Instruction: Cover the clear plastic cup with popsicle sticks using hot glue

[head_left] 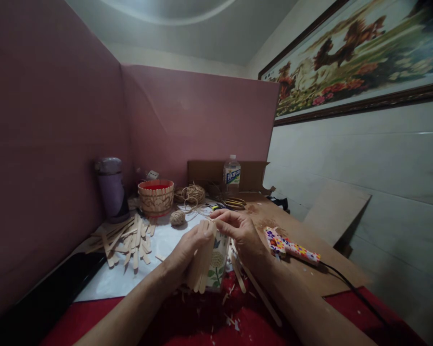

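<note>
In front of me stands a small box with a flower print (217,262), one side lined with upright wooden craft sticks (201,264). My left hand (187,247) grips it from the left, thumb over the stick tops. At the upper edge, my right hand (245,235) has its thumb and fingertips pinched together; what lies between them is too small to make out. Loose craft sticks (261,290) lie under my right forearm. A heap of craft sticks (135,240) lies to the left on white paper. Just beyond my hands sits a small twine ball (177,218).
At the back are a purple flask (111,190), a stick-covered bowl (156,197), a twine coil (190,193), scissors (234,203) and a plastic bottle (232,175). A flower-patterned glue gun (292,247) with a cord lies right. A black object (75,271) lies left.
</note>
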Demonstrator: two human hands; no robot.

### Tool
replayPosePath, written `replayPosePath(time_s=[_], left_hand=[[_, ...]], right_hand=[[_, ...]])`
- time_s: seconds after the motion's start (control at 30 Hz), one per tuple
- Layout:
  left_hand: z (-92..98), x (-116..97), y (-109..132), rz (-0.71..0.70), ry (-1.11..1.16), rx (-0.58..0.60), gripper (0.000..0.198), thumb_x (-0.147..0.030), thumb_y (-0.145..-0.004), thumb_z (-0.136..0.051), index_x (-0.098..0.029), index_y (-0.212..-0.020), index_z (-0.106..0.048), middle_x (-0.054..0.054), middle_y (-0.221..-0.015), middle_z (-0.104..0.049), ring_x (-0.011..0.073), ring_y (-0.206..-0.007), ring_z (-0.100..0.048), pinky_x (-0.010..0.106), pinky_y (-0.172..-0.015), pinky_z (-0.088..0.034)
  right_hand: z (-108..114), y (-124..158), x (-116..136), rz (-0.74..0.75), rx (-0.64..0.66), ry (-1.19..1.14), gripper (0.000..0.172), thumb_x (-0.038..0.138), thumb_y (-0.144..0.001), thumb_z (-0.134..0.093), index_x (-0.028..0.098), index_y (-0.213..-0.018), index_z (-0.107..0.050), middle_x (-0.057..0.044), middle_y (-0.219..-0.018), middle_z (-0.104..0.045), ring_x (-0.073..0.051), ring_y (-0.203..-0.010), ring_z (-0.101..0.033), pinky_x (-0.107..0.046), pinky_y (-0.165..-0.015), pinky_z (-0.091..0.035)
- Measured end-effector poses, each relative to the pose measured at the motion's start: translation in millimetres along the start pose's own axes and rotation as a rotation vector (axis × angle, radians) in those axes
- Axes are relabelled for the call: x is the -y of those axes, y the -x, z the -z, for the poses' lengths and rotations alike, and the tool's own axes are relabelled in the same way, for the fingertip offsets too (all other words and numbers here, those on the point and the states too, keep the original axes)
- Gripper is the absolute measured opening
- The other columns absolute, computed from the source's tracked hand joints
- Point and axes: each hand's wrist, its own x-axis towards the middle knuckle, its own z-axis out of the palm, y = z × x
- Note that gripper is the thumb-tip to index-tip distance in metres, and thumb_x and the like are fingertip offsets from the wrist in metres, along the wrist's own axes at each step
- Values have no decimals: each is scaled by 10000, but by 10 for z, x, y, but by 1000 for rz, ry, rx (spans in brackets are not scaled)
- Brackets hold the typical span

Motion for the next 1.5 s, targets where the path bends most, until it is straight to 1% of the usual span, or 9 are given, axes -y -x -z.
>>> replayPosePath(time_s=[0.13, 0.3, 0.53, 0.7, 0.87, 1.0, 1.13, 1.37, 1.5], left_hand=[[8, 3, -13, -10, 0, 22, 432, -434, -795, -648, -182, -1136, -567, 49, -907, -629, 172, -781, -567, 270, -663, -454], [12, 4, -16, -41, -12, 7, 439, -440, -766, -674, -164, -1095, -584, 54, -910, -630, 168, -772, -568, 265, -661, -456], [11, 6, -14, -25, -9, -7, 495, -463, -740, -696, -164, -1115, -574, 49, -884, -635, 174, -753, -578, 274, -650, -468], [36, 52, -32, -18, 0, 1, 488, -459, -789, -660, -195, -1185, -552, 50, -947, -633, 185, -802, -582, 290, -674, -478], [40, 45, -4, -32, 19, 60, 453, -501, -870, -545, -243, -1241, -538, 51, -1059, -631, 201, -931, -577, 312, -777, -485], [11, 14, 7, 29, 59, 29, 445, -491, -866, -544, -227, -1223, -552, 56, -1018, -648, 193, -880, -588, 312, -757, -490], [-5, 23, -4, 53, 87, 4, 454, -506, -847, -551, -192, -1174, -578, 76, -972, -666, 203, -826, -601, 331, -727, -496], [23, 63, -17, 49, 108, -15, 434, -504, -816, -589, -192, -1119, -596, 60, -892, -662, 195, -773, -604, 326, -716, -492], [28, 69, -39, 36, 107, -18, 416, -492, -817, -595, -193, -1105, -601, 60, -907, -659, 193, -782, -604, 323, -725, -491]], right_hand=[[2, -1, 1, -1, 15, -11, 136, 315, -679, -794, 206, -635, -725, -31, -957, -636, -183, -862, -571, -331, -831, -441], [-10, 6, 24, -10, 27, -15, 130, 310, -690, -783, 210, -628, -727, -20, -940, -629, -166, -834, -566, -324, -830, -430], [-12, -2, 24, 2, 30, 4, 115, 315, -692, -782, 213, -651, -748, -28, -938, -643, -184, -879, -571, -335, -862, -424], [-1, -14, 7, 5, 10, 25, 134, 337, -679, -787, 206, -676, -760, -38, -938, -658, -195, -909, -575, -340, -891, -420], [1, -19, 1, 9, -4, 21, 124, 334, -682, -781, 211, -684, -763, -35, -924, -661, -190, -894, -579, -338, -883, -426], [-7, -15, 18, 13, -8, 28, 119, 329, -677, -784, 214, -672, -757, -34, -920, -664, -194, -913, -583, -344, -895, -424], [-3, -14, 24, 11, 15, 38, 121, 333, -693, -776, 214, -682, -754, -34, -933, -664, -194, -923, -583, -349, -902, -421], [-4, -8, 19, 17, 22, 45, 112, 328, -697, -776, 218, -688, -756, -35, -936, -663, -204, -942, -583, -351, -903, -428], [-10, -2, 30, 5, 24, 30, 112, 328, -687, -782, 221, -672, -754, -33, -940, -654, -194, -903, -580, -351, -885, -434]])
